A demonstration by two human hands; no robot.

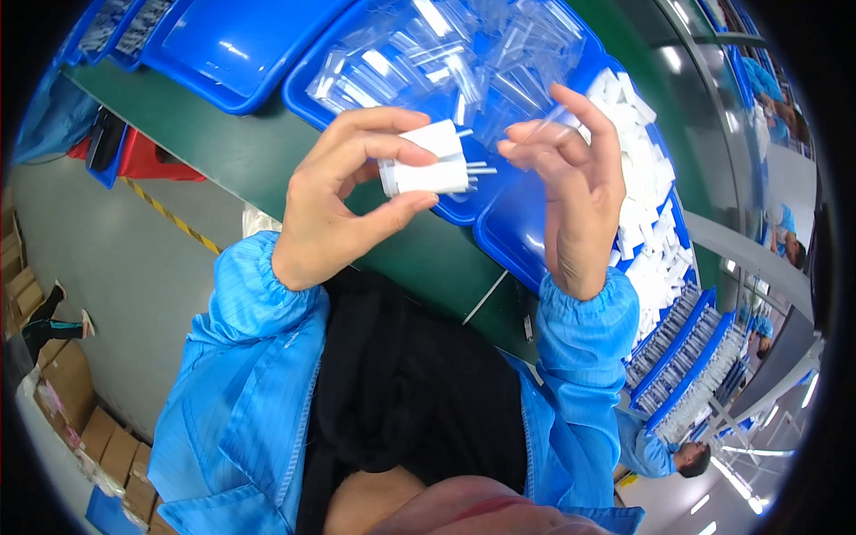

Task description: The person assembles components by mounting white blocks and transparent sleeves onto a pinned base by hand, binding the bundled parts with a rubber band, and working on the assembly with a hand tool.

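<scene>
My left hand (334, 192) is closed around white plug adapters (428, 176), at least two of them one above the other. Their thin metal prongs point right, toward my other hand. My right hand (578, 192) is raised a short way to the right, its fingers curved and apart, the fingertips slightly blurred. It does not touch the adapters. Behind the fingertips is a blue tray (308, 105) heaped with clear plastic sleeves (383, 71), which makes it hard to see anything transparent at the fingers. White plastic pieces (637, 169) fill a blue tray just beyond my right hand.
Another blue tray (227, 49) sits at the upper left of the green table (259, 160). Stacked blue trays with rows of small parts (673, 343) stand at right. Cardboard boxes (102, 441) lie on the floor at left. A person (660, 450) is at lower right.
</scene>
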